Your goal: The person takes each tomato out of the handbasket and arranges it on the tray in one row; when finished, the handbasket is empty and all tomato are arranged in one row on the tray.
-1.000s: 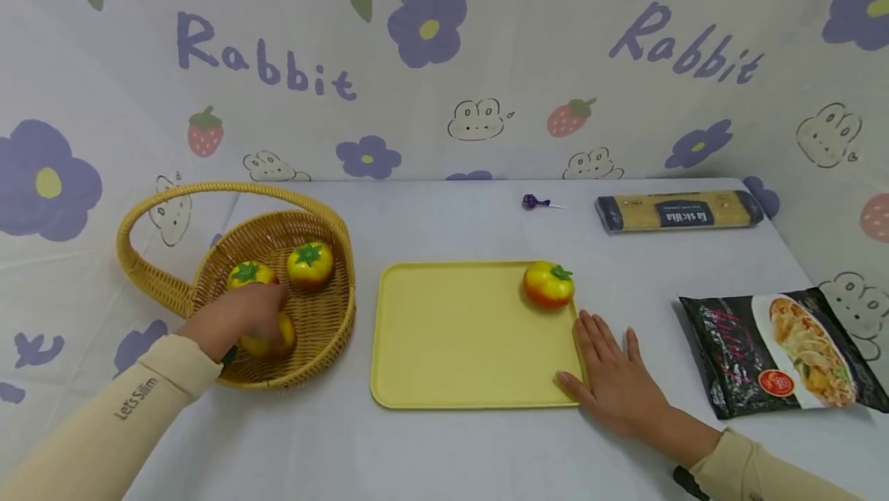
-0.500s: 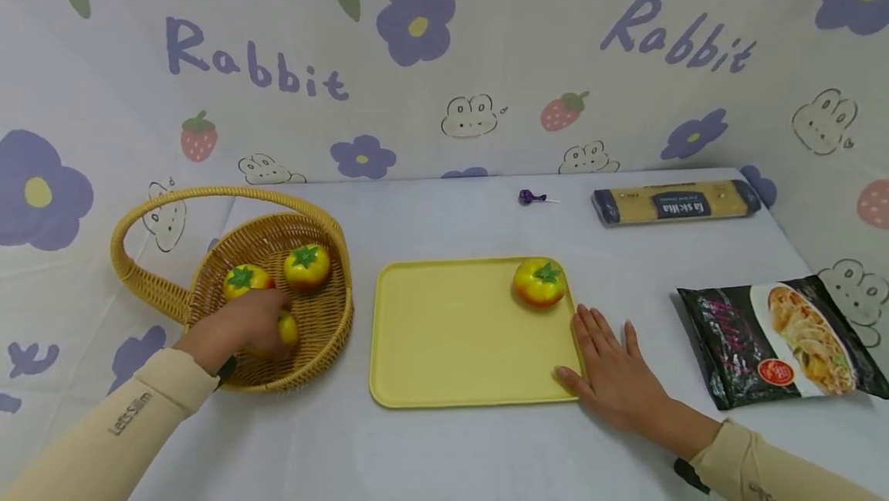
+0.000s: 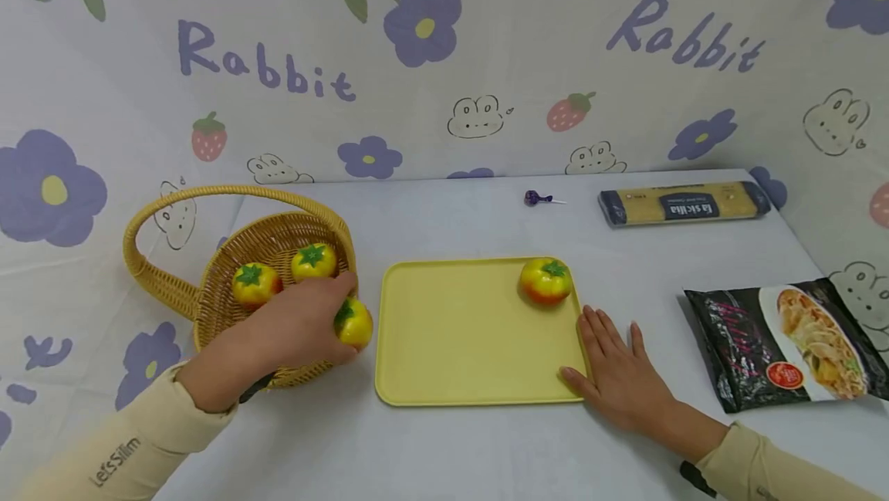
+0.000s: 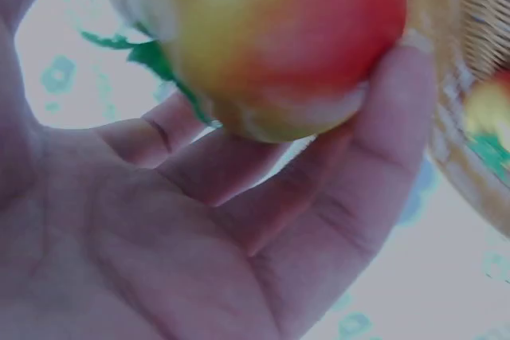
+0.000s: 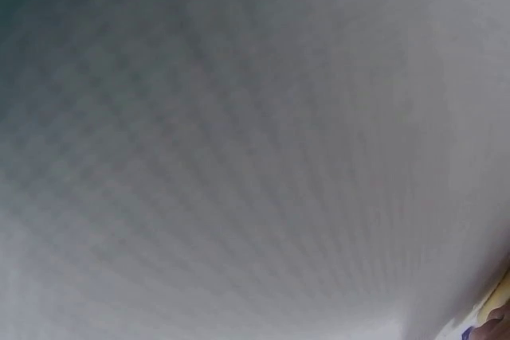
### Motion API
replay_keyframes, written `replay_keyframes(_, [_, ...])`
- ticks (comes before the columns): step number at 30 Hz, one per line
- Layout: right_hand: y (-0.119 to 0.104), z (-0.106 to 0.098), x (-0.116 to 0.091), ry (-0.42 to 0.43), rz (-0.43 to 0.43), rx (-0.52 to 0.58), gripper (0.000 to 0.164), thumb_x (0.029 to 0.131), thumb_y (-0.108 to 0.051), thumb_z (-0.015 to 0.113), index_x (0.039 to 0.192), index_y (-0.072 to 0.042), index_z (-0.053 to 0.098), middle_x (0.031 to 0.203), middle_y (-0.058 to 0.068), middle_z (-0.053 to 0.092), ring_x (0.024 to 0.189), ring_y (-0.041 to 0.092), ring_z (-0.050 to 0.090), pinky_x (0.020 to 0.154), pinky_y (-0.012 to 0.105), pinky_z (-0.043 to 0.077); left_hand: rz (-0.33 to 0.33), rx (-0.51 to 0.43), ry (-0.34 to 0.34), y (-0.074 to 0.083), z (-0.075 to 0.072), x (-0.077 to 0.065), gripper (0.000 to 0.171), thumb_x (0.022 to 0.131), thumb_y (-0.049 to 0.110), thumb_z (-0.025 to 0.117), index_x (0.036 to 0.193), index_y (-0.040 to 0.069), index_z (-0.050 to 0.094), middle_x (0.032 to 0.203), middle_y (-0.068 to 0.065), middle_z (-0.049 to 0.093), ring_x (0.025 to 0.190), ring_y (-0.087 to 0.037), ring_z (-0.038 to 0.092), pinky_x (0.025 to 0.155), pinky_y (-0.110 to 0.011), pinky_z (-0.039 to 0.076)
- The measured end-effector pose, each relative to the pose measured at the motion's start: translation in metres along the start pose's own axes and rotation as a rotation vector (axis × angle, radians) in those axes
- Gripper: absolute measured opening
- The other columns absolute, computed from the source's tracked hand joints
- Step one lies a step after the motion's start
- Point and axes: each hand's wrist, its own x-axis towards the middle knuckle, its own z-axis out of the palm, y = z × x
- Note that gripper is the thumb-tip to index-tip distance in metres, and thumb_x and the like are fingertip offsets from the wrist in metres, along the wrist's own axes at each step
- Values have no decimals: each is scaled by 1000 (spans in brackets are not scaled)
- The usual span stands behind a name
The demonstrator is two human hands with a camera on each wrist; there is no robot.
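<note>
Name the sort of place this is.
Probably a staged tabletop setup rather than a working kitchen: a printed cloth forms a backdrop behind a white table, on which a tray lies flat.

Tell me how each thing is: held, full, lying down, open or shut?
Left hand, holding a fruit.
Basket, two fruits inside.
Tray, flat, one fruit on it.
Right hand, flat at the tray's edge.
Lollipop, lying down.
Pasta, lying down, looks unopened.
Bag, lying down, looks shut.
</note>
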Motion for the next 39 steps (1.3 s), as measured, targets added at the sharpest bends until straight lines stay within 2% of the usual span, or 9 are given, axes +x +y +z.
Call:
replay_keyframes(3, [1,0,1,7,-1,-9,93,93,-66,37,153,0,12,161,17,10,147,37,10,112,67,3,30,-16,7,19,3,2,69,70,33,84,125,11,50,96,0,59,85,-16,54,78,-32,50])
replay_keyframes(6, [2,1,1,11,-1,-11,93,93,-66,37,153,0,12,161,17,10,147,37,10,112,67,3,65,-17,18,32,7,10,67,71,35,84,124,13,50,96,1,58,84,-16,53,77,-30,49])
replay_keyframes(13, [3,2,1,11,-12,-8,92,93,-65,38,152,0,13,160,18,12,147,37,12,112,67,4,157,24,78,49,19,42,65,72,40,82,122,14,49,96,0,57,82,-16,54,74,-29,48])
replay_keyframes(19, [3,2,0,5,-12,-4,92,93,-65,37,153,0,13,160,18,11,147,37,11,112,67,3,211,27,130,68,19,70,62,76,37,80,121,12,47,103,-6,56,86,-20,55,77,-32,50])
replay_keyframes(27, [4,4,1,6,-9,-19,94,92,-68,36,153,-1,13,161,17,11,147,36,11,113,66,3,190,-6,154,87,24,108,64,81,35,75,132,11,45,123,-11,52,97,-23,55,86,-34,51])
replay_keyframes(34, [5,5,0,14,-4,-10,93,93,-67,36,153,-1,11,161,17,10,147,37,10,113,66,3,172,-51,157,93,43,141,67,83,33,75,138,10,44,127,-13,50,101,-24,56,90,-35,51])
replay_keyframes(39, [5,4,0,17,-6,-14,93,93,-67,36,153,-1,11,161,17,10,147,36,11,113,66,3,143,-70,135,95,59,156,68,83,32,75,141,12,43,130,-13,46,105,-25,56,95,-35,49])
